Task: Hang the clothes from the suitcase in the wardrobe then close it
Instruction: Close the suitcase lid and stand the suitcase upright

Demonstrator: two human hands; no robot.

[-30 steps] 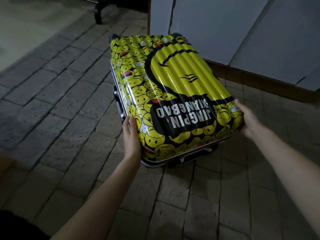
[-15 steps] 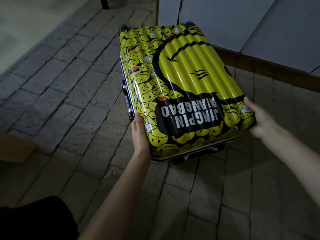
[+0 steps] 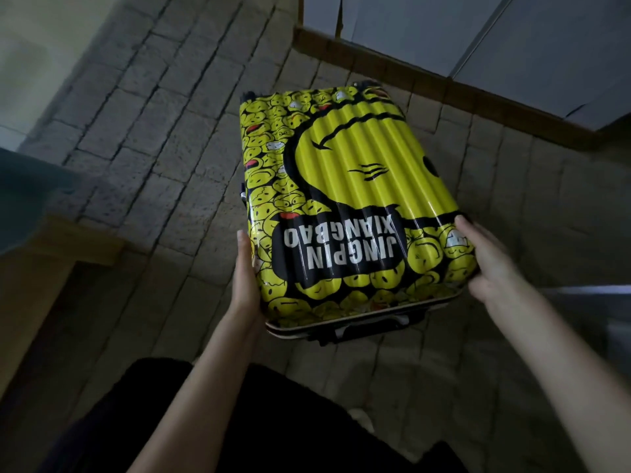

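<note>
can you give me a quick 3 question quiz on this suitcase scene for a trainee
1. True or false: the suitcase is lying closed on the stone floor.
2. Multiple choice: where is the left hand? A) flat against the suitcase's left side B) on the black handle C) on the wardrobe door
3. Fill in: the right hand holds the suitcase's near ____ corner.

Key
1. True; no gap shows between the shells and no clothes are visible.
2. A; its fingers lie straight along the side.
3. Right; its fingers spread over the yellow shell there.
</note>
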